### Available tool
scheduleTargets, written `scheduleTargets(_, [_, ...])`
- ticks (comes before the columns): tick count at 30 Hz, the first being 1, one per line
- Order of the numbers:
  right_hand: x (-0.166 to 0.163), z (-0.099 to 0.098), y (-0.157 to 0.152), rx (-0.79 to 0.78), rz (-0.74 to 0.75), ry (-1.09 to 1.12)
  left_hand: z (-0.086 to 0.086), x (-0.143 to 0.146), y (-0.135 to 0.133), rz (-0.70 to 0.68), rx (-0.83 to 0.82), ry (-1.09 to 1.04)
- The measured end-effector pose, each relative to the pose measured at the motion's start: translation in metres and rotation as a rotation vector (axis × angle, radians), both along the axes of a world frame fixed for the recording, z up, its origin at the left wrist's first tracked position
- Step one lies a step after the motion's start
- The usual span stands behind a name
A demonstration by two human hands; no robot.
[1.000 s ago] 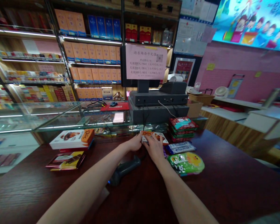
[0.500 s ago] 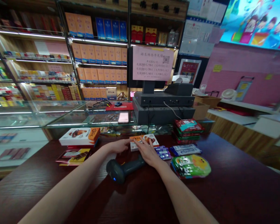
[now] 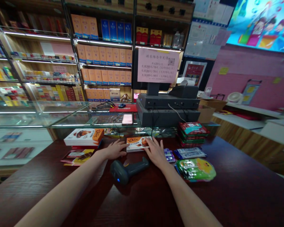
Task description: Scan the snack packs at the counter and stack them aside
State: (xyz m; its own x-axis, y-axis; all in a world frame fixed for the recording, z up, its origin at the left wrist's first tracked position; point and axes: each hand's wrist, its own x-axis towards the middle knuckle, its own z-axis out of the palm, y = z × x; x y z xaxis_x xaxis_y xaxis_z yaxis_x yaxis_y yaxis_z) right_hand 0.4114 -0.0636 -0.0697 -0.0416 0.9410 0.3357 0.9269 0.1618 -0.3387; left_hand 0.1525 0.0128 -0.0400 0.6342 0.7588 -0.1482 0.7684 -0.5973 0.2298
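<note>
while the left hand [image 3: 115,149] splays, the spread right hand [image 3: 155,152] partly hides a box [image 3: 135,144].

Back wall: lit shelves [image 3: 104,42] carry rows of orange boxes [image 3: 104,55]; blue boxes [image 3: 116,30] stand upper centre, red boxes [image 3: 148,36] to their right. From where I stand, a pink printed sheet [image 3: 157,66] with a QR code covers most of a monitor [image 3: 135,71] above a dark grey register base [image 3: 168,117]. Left of it, a mouse [image 3: 121,105] rests on a red mat [image 3: 126,109]. Far right: white fan [image 3: 235,98], pink wall [image 3: 234,67], bright cartoon screen [image 3: 266,26] overhead.
</note>
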Motion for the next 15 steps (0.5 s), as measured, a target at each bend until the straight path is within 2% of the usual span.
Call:
scheduleTargets(6, [0.006,-0.008,0.002,-0.080,-0.080,-0.013,0.001,-0.020,-0.005,0.024,0.004,-0.035])
scheduleTargets(15, [-0.002,-0.006,-0.001,-0.086,-0.007,-0.030,-0.016,-0.035,-0.022,0.114,0.060,-0.066])
